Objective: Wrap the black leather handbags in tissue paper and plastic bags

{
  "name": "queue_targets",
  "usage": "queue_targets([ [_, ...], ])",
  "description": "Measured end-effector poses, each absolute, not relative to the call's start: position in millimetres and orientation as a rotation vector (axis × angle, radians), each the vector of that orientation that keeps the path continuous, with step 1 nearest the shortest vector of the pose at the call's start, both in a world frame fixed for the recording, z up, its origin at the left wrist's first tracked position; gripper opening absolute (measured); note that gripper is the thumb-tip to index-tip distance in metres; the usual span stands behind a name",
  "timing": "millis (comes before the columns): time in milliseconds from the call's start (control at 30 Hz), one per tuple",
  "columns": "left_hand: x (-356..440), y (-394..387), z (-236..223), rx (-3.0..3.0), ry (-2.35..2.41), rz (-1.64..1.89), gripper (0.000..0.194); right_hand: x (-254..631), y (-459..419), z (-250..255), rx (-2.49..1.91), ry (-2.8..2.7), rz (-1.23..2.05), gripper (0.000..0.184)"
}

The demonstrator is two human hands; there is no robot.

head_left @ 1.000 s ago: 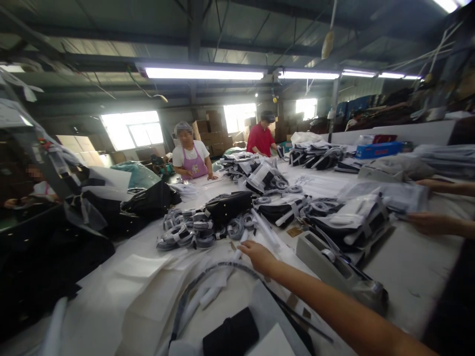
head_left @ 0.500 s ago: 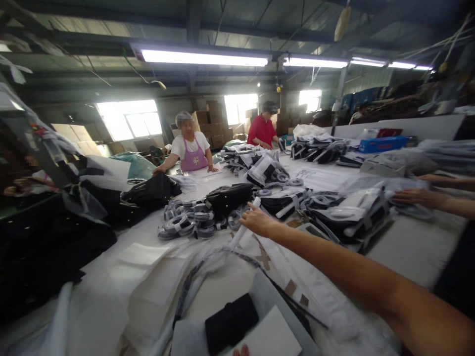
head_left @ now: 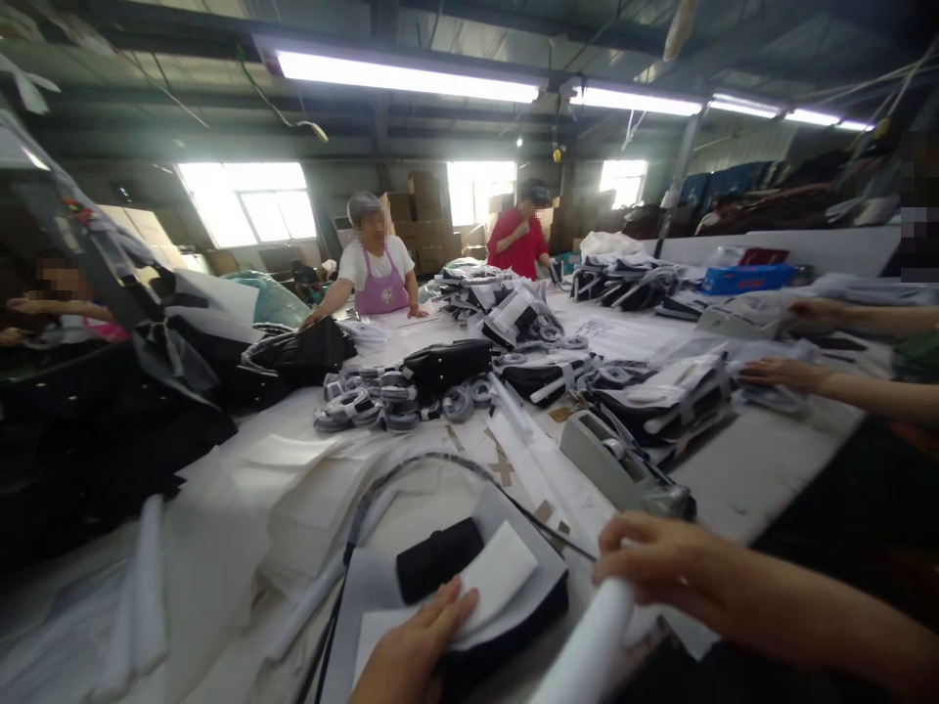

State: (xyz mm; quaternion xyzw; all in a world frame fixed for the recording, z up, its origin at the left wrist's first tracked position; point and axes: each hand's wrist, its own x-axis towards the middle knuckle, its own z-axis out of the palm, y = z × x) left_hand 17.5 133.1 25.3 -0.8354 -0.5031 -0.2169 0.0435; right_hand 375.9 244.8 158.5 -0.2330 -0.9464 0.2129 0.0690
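Head view: at the worktop's [head_left: 778,474] near edge, the right hand [head_left: 682,577] has its fingers closed around the upper end of a white roll [head_left: 591,640], held tilted. The left hand [head_left: 422,640] lays its fingers, close together, on a white card [head_left: 499,572]; whether they grip it, I cannot tell. The card lies on a black bag [head_left: 514,631] by the same edge, beside a black pouch [head_left: 440,559]. Beyond the bag stands a tape dispenser [head_left: 608,464], with coiled straps [head_left: 352,406] farther left.
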Motion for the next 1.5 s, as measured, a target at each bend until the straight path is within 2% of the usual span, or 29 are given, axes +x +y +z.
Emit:
queue_targets([
  [67,19.7,133.5,38.7,-2.695,-1.586,-0.537,0.103,371.0,211.4,131.7,-0.642,-2.841,0.478,0.032],
  [200,25.0,134.0,52.4,-2.808,-1.767,-0.356,0.096,332.1,172.4,73.1,-0.599,-2.595,0.082,0.022],
  [300,26.0,132.8,51.0,-2.811,-1.772,-0.371,0.095,298.0,160.9,37.9,-0.636,-2.353,-0.045,0.020],
  [467,23.1,127.0,47.4,-2.792,-1.736,-0.519,0.096,262.0,157.0,3.7,-0.711,-2.121,-0.191,0.032],
  [567,23.4,122.5,37.4,-2.762,-1.713,-0.512,0.092,256.4,158.6,-4.5,-0.784,-2.041,-0.171,0.037],
  [667,28.7,117.7,15.3,-2.588,-1.645,-0.435,0.103,259.3,160.7,-7.4,-0.821,-2.019,-0.129,0.036],
  [767,36.3,113.8,-7.1,-2.327,-1.522,-0.382,0.104,269.2,161.8,-6.5,-0.733,-2.030,-0.091,0.032],
  [900,41.5,112.0,-18.1,-2.186,-1.422,-0.371,0.089,292.3,165.2,6.9,-0.446,-2.187,-0.041,0.027],
  [967,42.1,112.0,-17.5,-2.170,-1.408,-0.373,0.082,302.4,172.2,16.9,-0.374,-2.321,-0.117,0.030],
  [1100,44.0,111.0,-13.9,-2.150,-1.403,-0.356,0.073,307.9,198.3,23.1,-0.437,-2.514,-0.302,0.041],
  [1200,47.0,109.6,-12.3,-2.132,-1.428,-0.368,0.069,304.1,215.3,11.0,-0.404,-2.501,-0.256,0.038],
  [1500,69.9,118.6,-15.9,-2.101,-1.504,-0.581,0.033,298.5,215.8,-11.8,-0.473,-2.336,-0.109,0.033],
])
